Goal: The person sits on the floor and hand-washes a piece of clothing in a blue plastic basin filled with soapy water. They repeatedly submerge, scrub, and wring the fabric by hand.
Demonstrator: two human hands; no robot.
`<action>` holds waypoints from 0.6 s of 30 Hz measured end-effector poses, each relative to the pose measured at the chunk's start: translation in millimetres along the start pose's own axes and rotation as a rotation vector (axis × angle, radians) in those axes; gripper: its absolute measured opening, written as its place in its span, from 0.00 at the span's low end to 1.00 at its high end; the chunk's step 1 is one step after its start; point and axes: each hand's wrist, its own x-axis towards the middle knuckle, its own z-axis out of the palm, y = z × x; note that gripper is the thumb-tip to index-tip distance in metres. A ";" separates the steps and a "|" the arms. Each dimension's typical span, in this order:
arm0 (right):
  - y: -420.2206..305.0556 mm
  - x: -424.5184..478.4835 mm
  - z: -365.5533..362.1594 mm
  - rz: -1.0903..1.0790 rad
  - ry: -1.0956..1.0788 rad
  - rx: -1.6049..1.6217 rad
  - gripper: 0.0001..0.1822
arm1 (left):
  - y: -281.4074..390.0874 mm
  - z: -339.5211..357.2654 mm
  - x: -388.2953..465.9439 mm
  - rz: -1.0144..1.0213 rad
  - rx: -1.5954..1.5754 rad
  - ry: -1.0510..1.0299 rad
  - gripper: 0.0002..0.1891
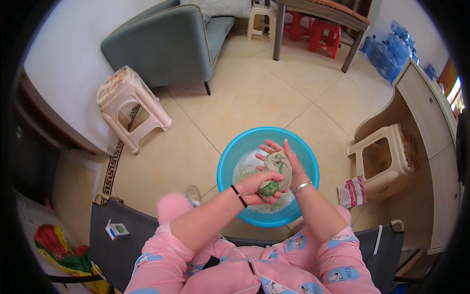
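A wadded beige-grey cloth [278, 164] with green patches is between my two hands, above a round blue plastic basin [223, 172]. My left hand [259, 187], with a dark bead bracelet at the wrist, has its fingers closed around the lower end. The upper part lies against the palm of my right hand [293, 165], whose fingers are spread behind it and whose thumb stands up. A silver bangle [302, 186] circles that wrist. Whitish, foamy water [244, 165] fills the bottom of the basin. The cloth's far side is hidden.
A pink stool [145, 110] stands left, near a grey-green sofa [161, 47]. At right, a beige stool [385, 158] is beside a cabinet [437, 147], with a printed packet [351, 192] close by. A small box [117, 230] lies on dark fabric [128, 217]. A table [319, 11] stands ahead.
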 end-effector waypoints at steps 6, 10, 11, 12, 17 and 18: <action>-3.8 -1.4 14.4 -0.079 -0.267 0.278 0.35 | 13.7 3.6 -3.5 0.148 -0.292 -0.038 0.22; -26.6 0.1 25.3 -0.101 -0.152 -0.230 0.19 | 16.9 -6.3 -8.0 0.181 -0.319 -0.093 0.28; -32.5 1.7 28.2 -0.075 -0.108 -0.403 0.16 | 18.1 -6.2 -7.5 0.178 -0.296 -0.111 0.29; -35.4 3.8 34.1 -0.098 -0.042 -0.388 0.10 | 20.0 -6.1 -5.7 0.179 -0.276 -0.128 0.29; -19.4 16.9 29.4 -0.146 0.064 -0.561 0.07 | 26.0 -30.3 0.7 0.095 0.089 0.038 0.19; -14.3 19.9 26.7 -0.171 0.072 -0.615 0.07 | 25.6 -33.1 4.2 0.095 0.132 0.077 0.17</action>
